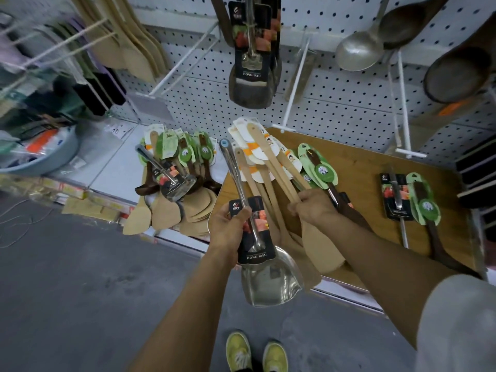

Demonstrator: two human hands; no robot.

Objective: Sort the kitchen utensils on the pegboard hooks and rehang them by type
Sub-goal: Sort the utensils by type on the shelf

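Note:
My left hand (230,224) grips a steel spatula (268,277) by its shaft at the black label card, blade toward me. My right hand (314,206) is closed around a bundle of pale wooden spatulas (271,162) with white and orange cards, lying on the wooden board (375,162). Green-carded dark spatulas (322,170) lie beside that bundle. Further right lie one steel spatula (397,197) and one green-carded dark spatula (425,205). A mixed heap of utensils (177,178) sits on the white shelf at left. Steel spatulas (251,63) hang on a pegboard hook above.
Bare white hooks (295,76) (402,103) stick out of the pegboard (335,103). Metal and dark ladles (359,49) hang top right, pale wooden spatulas (128,44) top left. A basin of goods (40,154) stands at left. My yellow shoes (255,350) stand on the grey floor.

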